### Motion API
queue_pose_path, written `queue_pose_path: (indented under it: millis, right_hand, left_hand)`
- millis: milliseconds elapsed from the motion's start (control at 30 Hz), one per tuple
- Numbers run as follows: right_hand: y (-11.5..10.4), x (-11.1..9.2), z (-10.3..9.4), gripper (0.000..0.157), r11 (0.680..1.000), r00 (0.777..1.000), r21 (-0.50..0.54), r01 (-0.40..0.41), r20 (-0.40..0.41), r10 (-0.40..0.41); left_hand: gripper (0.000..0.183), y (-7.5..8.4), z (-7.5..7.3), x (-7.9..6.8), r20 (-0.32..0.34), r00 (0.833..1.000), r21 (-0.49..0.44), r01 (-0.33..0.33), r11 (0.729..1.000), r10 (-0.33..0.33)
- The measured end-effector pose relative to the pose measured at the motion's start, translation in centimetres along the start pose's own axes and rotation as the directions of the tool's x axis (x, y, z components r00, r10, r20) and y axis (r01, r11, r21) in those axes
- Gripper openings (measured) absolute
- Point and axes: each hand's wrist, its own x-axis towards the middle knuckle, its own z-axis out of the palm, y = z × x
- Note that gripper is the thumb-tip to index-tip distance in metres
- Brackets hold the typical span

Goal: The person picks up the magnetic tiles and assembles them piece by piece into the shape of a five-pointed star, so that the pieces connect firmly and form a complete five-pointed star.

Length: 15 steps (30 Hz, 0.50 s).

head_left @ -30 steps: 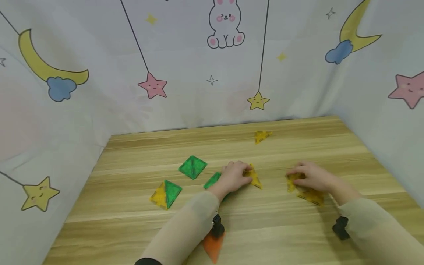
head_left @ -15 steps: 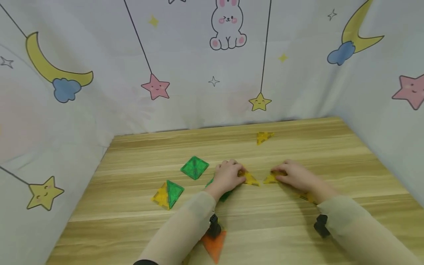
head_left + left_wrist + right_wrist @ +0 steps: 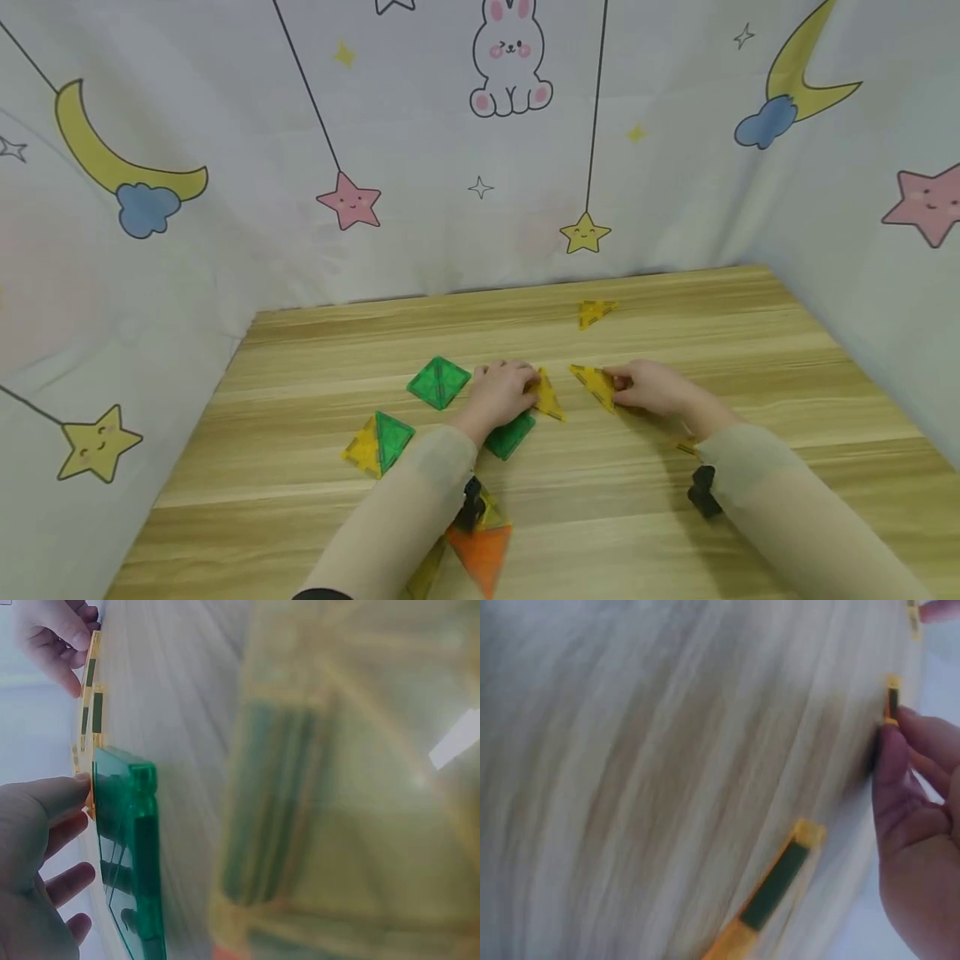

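Note:
My left hand (image 3: pixel 498 398) holds a translucent yellow triangular magnetic tile (image 3: pixel 550 395) by its left edge. Facing it across a narrow gap, another yellow triangular magnetic tile (image 3: pixel 595 386) is pinched between the thumb and fingers of my right hand (image 3: pixel 656 390). Beneath the left wrist lies a green tile (image 3: pixel 510 435), partly covered by the hand; the left wrist view shows the green tile's edge (image 3: pixel 146 825) close by the fingers. A further yellow tile (image 3: pixel 686 446) pokes out from behind the right forearm, its edge (image 3: pixel 776 885) large in the right wrist view.
Left of my hands lie a green diamond of two triangles (image 3: pixel 439 382) and a yellow-and-green pair (image 3: pixel 378 443). One yellow triangle (image 3: pixel 596 312) lies near the back edge. An orange triangle (image 3: pixel 483 554) with yellow pieces sits by the left forearm. A printed cloth (image 3: pixel 450 250) encloses the wooden table.
My right hand has moved left with its yellow tile, turning it to face the left hand's tile. The left hand has shifted slightly left with its tile, uncovering more of the green tile below.

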Motion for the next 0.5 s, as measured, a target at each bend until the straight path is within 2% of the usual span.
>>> queue_pose_path:
  millis: [133, 300, 500]
  right_hand:
    - [-0.5, 0.8, 0.5, 0.048, 1.0, 1.0, 0.025, -0.012, -0.014, 0.012]
    - [-1.4, 1.8, 0.9, 0.047, 0.999, 0.998, 0.016, -0.031, -0.054, 0.032]
    - [-2.4, 3.2, 1.2, 0.051, 0.994, 0.992, 0.017, -0.106, -0.066, 0.107]
  left_hand:
    - [0.03, -0.1, -0.3, 0.3, 0.007, 1.0, 0.017, 0.014, 1.0, -0.014]
    - [0.03, -0.6, -0.5, 1.2, -0.01, 0.998, 0.073, 0.066, 0.995, -0.066]
    - [0.03, -1.5, -0.7, 2.0, -0.022, 0.993, 0.098, 0.116, 0.988, -0.114]
